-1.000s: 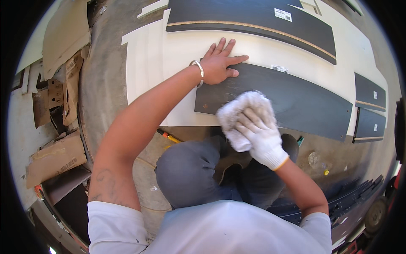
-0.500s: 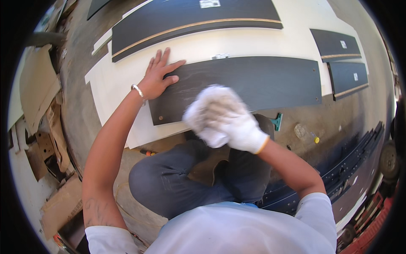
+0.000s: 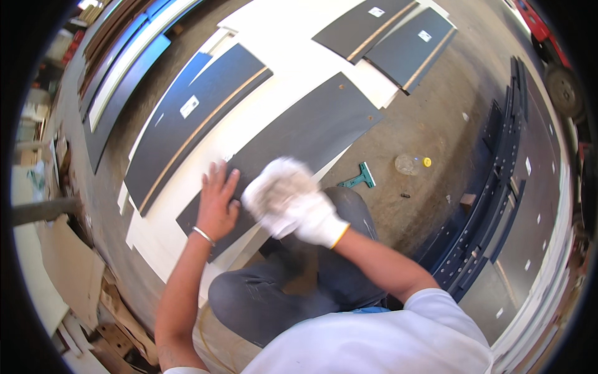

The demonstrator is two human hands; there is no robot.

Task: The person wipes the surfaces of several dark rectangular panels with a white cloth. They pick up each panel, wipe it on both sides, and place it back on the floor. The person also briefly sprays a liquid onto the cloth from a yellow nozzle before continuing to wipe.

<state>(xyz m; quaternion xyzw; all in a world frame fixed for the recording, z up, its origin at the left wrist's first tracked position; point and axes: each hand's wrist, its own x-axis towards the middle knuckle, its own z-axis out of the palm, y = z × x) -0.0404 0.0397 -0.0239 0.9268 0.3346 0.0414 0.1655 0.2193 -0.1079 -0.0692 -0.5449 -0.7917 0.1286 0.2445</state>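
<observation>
A long dark panel (image 3: 305, 128) lies flat on white sheets in front of me. My left hand (image 3: 218, 202), bare with a silver bracelet at the wrist, rests near the panel's left end, fingers stretched out. A white work glove covers my right hand (image 3: 314, 215), which is closed on a wadded white cloth (image 3: 274, 184). The cloth lies over the panel's near part and is blurred by motion; its underside is hidden. Beyond, another dark panel (image 3: 215, 93) with a pale raw strip and a white label lies alongside.
Two shorter dark panels (image 3: 349, 28) sit at the far right. A green scraper-like tool (image 3: 359, 176) and a clear container (image 3: 406, 164) with a yellow cap (image 3: 427, 162) lie on the floor. Dark drilled strips (image 3: 464, 249) are stacked at right, cardboard (image 3: 71, 268) at left.
The view has turned, so the panels now run diagonally up to the right. My right hand and the cloth are now closer to my left hand, which stays at the panel's left end.
</observation>
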